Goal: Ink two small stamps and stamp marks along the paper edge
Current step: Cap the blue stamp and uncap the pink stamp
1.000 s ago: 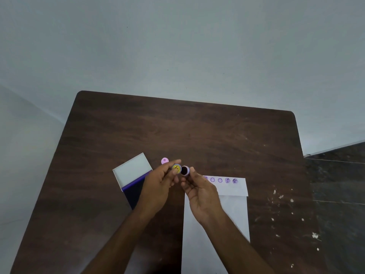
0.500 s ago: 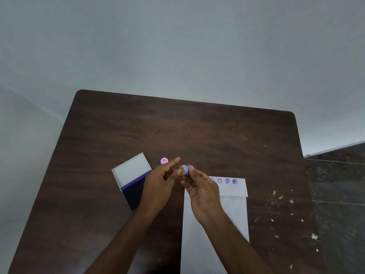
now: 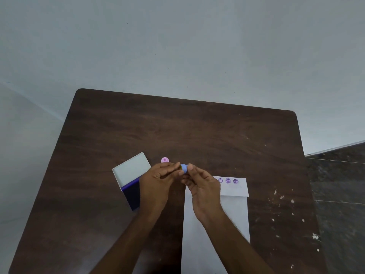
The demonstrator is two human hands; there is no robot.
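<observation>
- Since the earlier pictures, the two hands have come closer together: a second ago a yellow-faced piece and a dark-centred piece were held apart, and now they sit together as one small blue stamp (image 3: 183, 168).
- The left hand (image 3: 158, 180) pinches the left end of the blue stamp with its fingertips; the other fingers are curled.
- The right hand (image 3: 203, 182) pinches the right end of the same stamp between thumb and fingers.
- The blue stamp is held above the table (image 3: 197, 131), just beyond the far left corner of the paper (image 3: 233, 210).
- Three purple marks (image 3: 228, 181) show in a row along the folded far edge of the paper; the right hand hides the rest of that edge.
- A pink stamp (image 3: 165, 160) stands on the table just beyond the left hand, not touched.
- An open ink pad case (image 3: 131, 172) with white lid and dark blue pad lies left of the left hand, partly hidden by it.
</observation>
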